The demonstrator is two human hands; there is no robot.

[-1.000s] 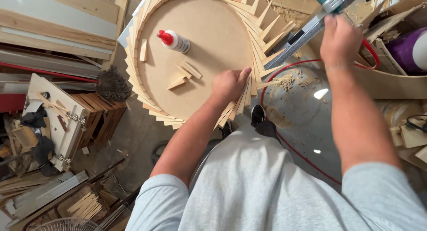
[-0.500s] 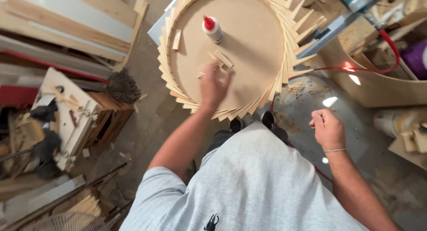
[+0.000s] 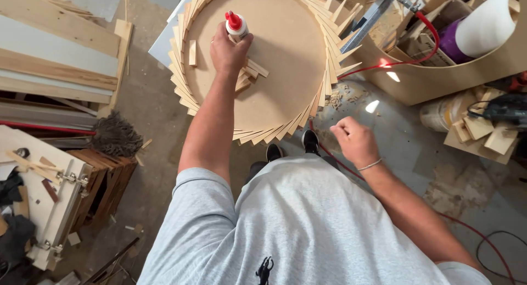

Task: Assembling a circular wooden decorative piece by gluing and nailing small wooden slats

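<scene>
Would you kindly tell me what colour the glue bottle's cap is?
Red, seen best in the head view: the glue bottle's cap.

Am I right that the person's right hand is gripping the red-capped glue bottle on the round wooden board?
Not quite: the left hand grips the glue bottle on the round wooden board, as the head view shows. The right hand hangs loosely closed off the board, holding nothing visible.

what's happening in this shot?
A person stands over a round wooden disc ringed with fanned thin wood strips. The left hand is closed around a glue bottle with a red cap standing on the disc, beside a few small wood pieces. The right hand hangs loosely curled and empty above the concrete floor, near a red cable. A curved wooden form sits to the right.
</scene>
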